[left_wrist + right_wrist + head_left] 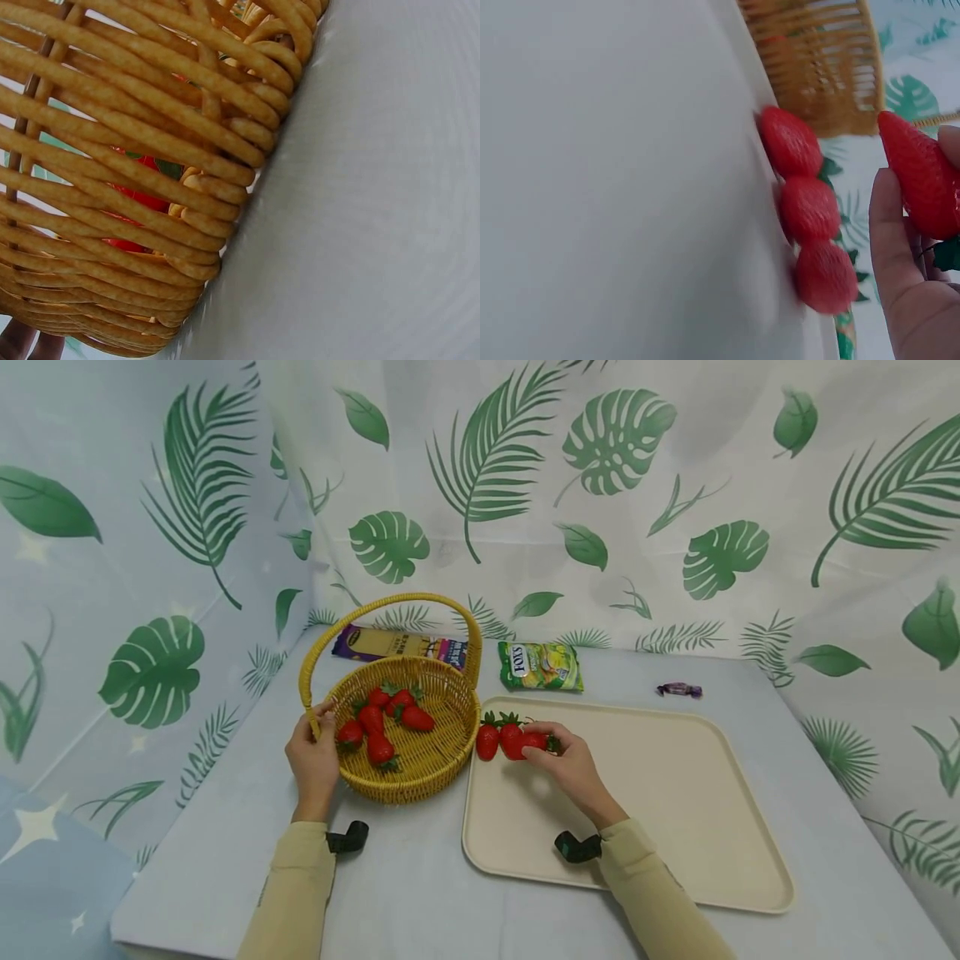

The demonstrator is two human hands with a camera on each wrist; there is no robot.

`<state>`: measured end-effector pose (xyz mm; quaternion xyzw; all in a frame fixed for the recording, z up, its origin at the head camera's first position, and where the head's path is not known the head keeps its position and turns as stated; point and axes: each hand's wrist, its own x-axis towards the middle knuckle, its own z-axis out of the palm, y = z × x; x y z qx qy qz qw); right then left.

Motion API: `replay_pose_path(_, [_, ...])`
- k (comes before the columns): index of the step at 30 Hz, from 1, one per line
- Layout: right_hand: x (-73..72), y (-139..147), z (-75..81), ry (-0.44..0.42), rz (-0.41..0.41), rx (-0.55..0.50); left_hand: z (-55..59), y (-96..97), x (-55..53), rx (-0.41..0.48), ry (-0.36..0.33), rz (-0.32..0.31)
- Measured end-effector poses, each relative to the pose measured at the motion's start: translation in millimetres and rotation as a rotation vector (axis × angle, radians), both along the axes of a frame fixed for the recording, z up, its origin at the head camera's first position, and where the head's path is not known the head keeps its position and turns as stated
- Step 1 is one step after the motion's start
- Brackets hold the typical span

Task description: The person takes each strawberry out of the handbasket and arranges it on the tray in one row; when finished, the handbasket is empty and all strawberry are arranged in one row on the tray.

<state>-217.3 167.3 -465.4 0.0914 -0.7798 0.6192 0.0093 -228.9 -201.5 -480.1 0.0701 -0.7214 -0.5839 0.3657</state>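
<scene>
My left hand (313, 760) grips the yellow wicker basket (408, 789) at its left rim, by the foot of the tall handle. In the left wrist view the basket's woven side (112, 172) fills much of the frame, with fingertips (45, 346) at its lower edge. Several red strawberries (381, 749) with green leaves lie inside the basket. Over the beige tray (645, 793), my right hand (566, 767) pinches a strawberry (922, 180) between thumb and fingers. Three more strawberries (810, 208) sit in a row along the tray's edge beside the basket.
Behind the basket lies a purple and gold packet (397, 645). A green Fox's candy bag (540, 666) stands behind the tray, and a small purple wrapped candy (679, 690) lies farther right. Leaf-printed cloth (517, 518) hangs at the back and sides.
</scene>
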Motion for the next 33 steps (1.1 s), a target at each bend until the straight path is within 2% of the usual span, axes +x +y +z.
replay_pose_path(6, [-2.6,17.0,3.0,0.044,-0.06,-0.024,0.0,-0.5,0.1,0.01,0.003,0.002])
replay_pose_path(11, [-2.7,31.4,3.4,0.048,-0.09,-0.054,-0.6,-1.6,-0.5,0.012,0.014,0.002])
replay_pose_path(18, [-4.3,47.7,2.1,-0.053,-0.195,-0.051,32.7,11.5,20.7,0.021,-0.013,-0.041])
replay_pose_path(19, [-4.7,50.3,1.3,-0.068,-0.214,-0.049,33.5,11.9,21.3,0.016,-0.009,-0.045])
replay_pose_path(23, [-7.0,60.3,-3.9,-0.103,-0.274,-0.042,34.2,12.8,22.0,0.011,-0.017,-0.036])
replay_pose_path(29, [-11.3,66.6,-12.4,-0.11,-0.344,-0.026,32.6,12.4,20.0,0.004,-0.029,-0.021])
replay_pose_path(33, [-14.7,67.1,-17.6,-0.114,-0.339,0.023,18.8,6.4,10.6,0.011,-0.022,-0.015])
